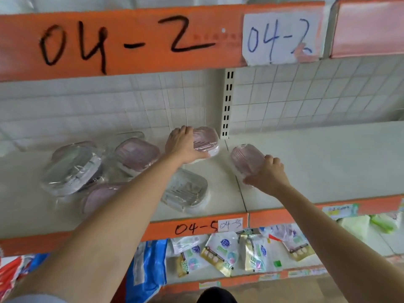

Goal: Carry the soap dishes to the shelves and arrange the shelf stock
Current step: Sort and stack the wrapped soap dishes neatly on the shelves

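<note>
Plastic-wrapped dishes [185, 191] beside perhaps gripping hands [183, 145].

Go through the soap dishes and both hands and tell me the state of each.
Left hand: grips the back pink soap dish.
Right hand: holds another pink soap dish.
Clear soap dish: wrapped, lying flat, untouched.
Left clear soap dish: wrapped, tilted.

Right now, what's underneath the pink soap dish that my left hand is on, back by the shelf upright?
The left hand holds a wrapped pink soap dish; under it shows a pale edge, possibly another wrapped dish, resting on the white shelf. The hand hides its near side.
</note>
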Action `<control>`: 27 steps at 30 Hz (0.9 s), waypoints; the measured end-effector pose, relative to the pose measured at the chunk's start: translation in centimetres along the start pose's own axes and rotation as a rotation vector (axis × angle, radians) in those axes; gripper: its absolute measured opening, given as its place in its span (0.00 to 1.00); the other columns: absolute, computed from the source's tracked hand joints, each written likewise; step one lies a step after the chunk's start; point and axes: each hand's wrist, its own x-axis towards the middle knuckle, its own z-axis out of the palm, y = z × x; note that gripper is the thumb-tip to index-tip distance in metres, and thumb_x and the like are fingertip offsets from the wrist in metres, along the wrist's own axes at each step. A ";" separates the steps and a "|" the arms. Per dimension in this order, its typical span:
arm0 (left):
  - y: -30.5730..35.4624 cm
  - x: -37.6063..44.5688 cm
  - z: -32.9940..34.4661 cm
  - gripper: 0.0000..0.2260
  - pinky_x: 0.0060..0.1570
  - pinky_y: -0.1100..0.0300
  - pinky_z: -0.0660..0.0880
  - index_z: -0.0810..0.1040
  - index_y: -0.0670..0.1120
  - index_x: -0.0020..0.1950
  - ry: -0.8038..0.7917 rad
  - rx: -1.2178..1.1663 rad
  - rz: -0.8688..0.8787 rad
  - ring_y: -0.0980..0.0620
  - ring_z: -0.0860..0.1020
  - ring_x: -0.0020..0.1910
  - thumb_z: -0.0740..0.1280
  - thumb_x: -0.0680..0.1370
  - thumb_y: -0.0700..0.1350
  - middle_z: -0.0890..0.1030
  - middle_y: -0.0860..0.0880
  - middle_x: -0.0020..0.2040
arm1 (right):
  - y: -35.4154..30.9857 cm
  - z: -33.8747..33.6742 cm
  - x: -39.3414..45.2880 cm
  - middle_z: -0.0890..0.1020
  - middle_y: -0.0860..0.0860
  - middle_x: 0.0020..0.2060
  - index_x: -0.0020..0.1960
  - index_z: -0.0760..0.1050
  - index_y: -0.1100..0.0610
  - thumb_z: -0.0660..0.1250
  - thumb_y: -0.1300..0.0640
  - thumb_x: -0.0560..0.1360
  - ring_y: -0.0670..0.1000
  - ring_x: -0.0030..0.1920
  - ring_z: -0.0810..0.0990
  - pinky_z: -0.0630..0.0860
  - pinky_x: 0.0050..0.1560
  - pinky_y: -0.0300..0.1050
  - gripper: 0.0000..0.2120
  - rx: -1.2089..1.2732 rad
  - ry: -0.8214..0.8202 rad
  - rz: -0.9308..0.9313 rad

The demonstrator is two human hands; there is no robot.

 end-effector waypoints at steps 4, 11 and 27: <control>-0.5 1.3 1.2 0.45 0.71 0.52 0.58 0.60 0.42 0.75 -0.148 0.090 -0.030 0.43 0.62 0.71 0.71 0.68 0.66 0.64 0.43 0.73 | -0.5 1.4 0.8 0.65 0.59 0.64 0.69 0.58 0.64 0.74 0.51 0.67 0.59 0.64 0.64 0.65 0.63 0.48 0.39 -0.065 -0.075 -0.075; -1.9 1.0 2.0 0.49 0.73 0.52 0.56 0.53 0.39 0.76 -0.232 0.151 -0.047 0.44 0.58 0.74 0.70 0.69 0.66 0.60 0.41 0.75 | -1.8 2.5 0.5 0.64 0.57 0.66 0.72 0.53 0.62 0.73 0.47 0.68 0.57 0.67 0.63 0.64 0.65 0.46 0.43 -0.193 -0.135 -0.181; -0.1 -9.6 -5.4 0.15 0.41 0.55 0.72 0.76 0.37 0.52 -0.315 0.040 0.071 0.44 0.79 0.48 0.65 0.79 0.50 0.79 0.41 0.53 | -6.6 -4.1 -7.3 0.73 0.55 0.62 0.66 0.65 0.61 0.68 0.44 0.74 0.55 0.63 0.71 0.71 0.60 0.48 0.29 -0.337 -0.290 -0.353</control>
